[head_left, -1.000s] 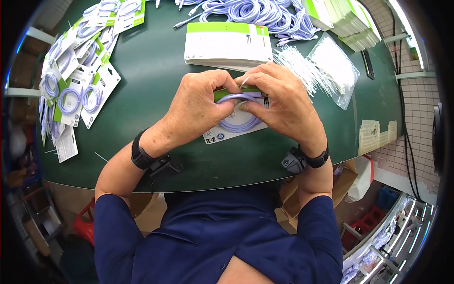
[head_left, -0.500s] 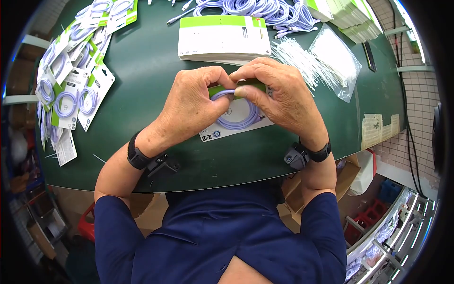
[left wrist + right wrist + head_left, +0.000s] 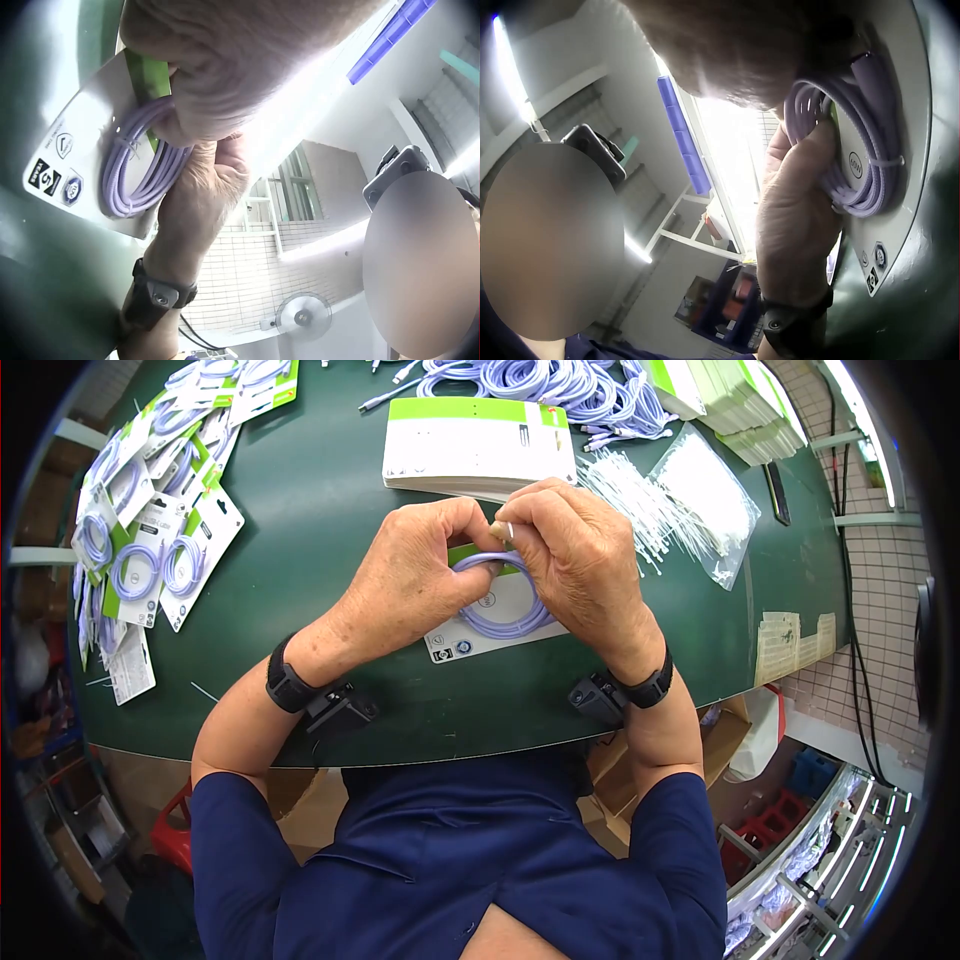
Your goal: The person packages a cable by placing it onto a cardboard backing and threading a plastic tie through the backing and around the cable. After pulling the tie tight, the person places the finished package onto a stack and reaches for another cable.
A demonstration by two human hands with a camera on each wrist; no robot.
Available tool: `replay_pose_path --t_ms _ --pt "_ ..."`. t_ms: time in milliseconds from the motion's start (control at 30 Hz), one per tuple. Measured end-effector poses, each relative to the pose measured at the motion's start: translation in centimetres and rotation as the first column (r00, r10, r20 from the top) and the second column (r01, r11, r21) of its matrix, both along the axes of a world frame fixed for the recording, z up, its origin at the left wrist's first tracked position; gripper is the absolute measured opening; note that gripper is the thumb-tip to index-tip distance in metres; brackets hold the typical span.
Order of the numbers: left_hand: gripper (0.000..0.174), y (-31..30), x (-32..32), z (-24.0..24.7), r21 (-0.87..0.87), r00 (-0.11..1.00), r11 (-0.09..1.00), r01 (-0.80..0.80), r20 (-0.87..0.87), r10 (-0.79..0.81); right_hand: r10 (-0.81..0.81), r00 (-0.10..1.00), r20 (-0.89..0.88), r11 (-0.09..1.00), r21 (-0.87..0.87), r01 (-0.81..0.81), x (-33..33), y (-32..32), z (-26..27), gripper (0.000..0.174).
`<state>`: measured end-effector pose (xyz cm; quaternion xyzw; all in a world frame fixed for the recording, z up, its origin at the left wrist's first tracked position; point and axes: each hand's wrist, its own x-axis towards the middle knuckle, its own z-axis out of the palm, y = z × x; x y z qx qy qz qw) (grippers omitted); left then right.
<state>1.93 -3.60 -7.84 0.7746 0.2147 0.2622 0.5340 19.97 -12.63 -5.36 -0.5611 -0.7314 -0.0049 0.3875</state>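
Observation:
A coiled lavender cable [image 3: 503,628] lies against a white-and-green printed card [image 3: 443,641] between both hands. My left hand [image 3: 415,565] pinches the coil and the card's upper part, its thumb over the cable. Beside it my right hand [image 3: 585,565] has its thumb and forefinger pinched on a thin white cable tie [image 3: 511,531] at the top of the coil. In the left wrist view, thin ties [image 3: 129,201] circle the coil. The right wrist view shows the cable's plug end [image 3: 870,79] along the card and another tie [image 3: 889,161] round the loops.
Behind the hands stands a stack of blank-faced cards [image 3: 480,445]. Loose white ties [image 3: 630,500] and a plastic bag of ties [image 3: 712,510] lie at right. Finished carded cables [image 3: 160,560] heap at left. Bundled lavender cables [image 3: 560,385] and card stacks [image 3: 735,405] sit at the back.
My right hand has turned inward, its fingers closing over the tie end at the top of the coil. The left hand keeps its grip in nearly the same place.

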Motion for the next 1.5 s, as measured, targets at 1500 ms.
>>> replay_pose_path --t_ms 1500 --pt "0.024 0.4 -0.3 1.1 -0.173 0.998 0.983 0.063 0.018 -0.061 0.119 0.935 -0.335 0.912 -0.336 -0.237 0.3 -2.4 3.2 0.021"
